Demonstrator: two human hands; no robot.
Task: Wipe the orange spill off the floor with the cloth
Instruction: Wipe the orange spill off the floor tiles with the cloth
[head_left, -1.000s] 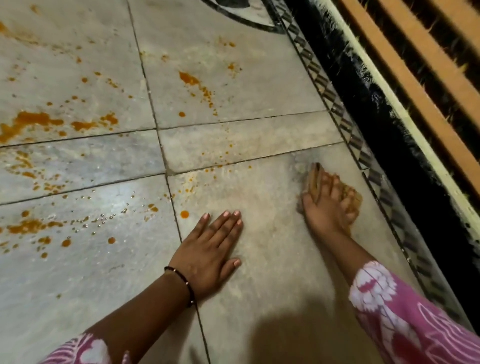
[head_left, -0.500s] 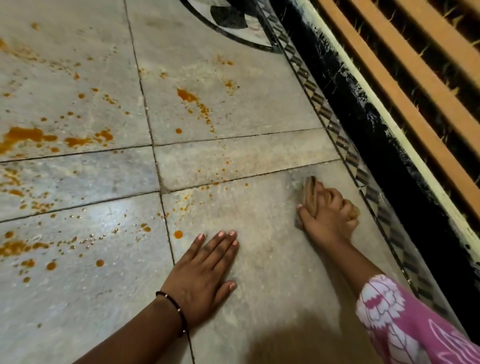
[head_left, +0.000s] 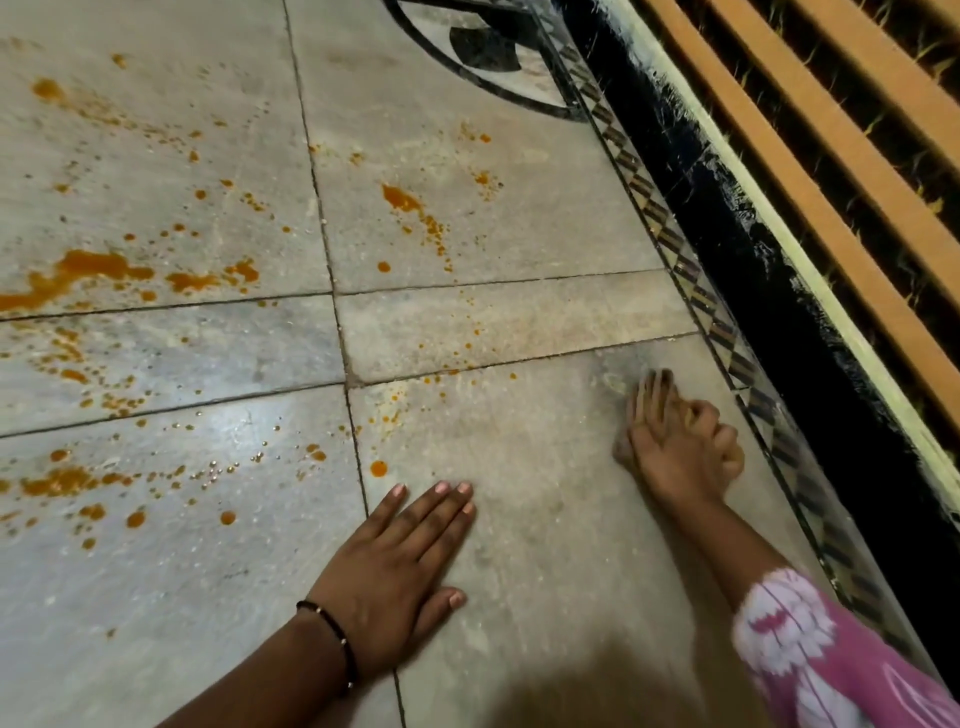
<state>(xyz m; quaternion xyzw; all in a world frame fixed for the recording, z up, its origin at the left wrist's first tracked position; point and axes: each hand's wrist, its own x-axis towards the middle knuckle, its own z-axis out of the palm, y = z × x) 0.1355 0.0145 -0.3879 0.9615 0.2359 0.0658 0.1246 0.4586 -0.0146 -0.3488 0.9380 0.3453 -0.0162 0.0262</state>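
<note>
Orange spill (head_left: 98, 273) lies in puddles and drops over the grey stone floor (head_left: 519, 322), mostly at the left and middle. My right hand (head_left: 680, 447) presses a small brownish cloth (head_left: 649, 397) flat on the tile near the right border; the cloth is mostly hidden under the fingers. My left hand (head_left: 400, 571) rests flat and open on the floor, fingers apart, holding nothing. A single orange drop (head_left: 378, 468) sits just beyond its fingertips.
A black skirting (head_left: 769, 270) with a patterned tile strip (head_left: 675, 244) runs along the right, with orange slats (head_left: 831, 156) above it. A black inlay curve (head_left: 467, 78) marks the floor at the top. A smaller orange smear (head_left: 402, 200) lies mid-floor.
My right hand with the cloth has drawn slightly back toward me and bunched its fingers. The view has shifted downward; my left hand stays planted.
</note>
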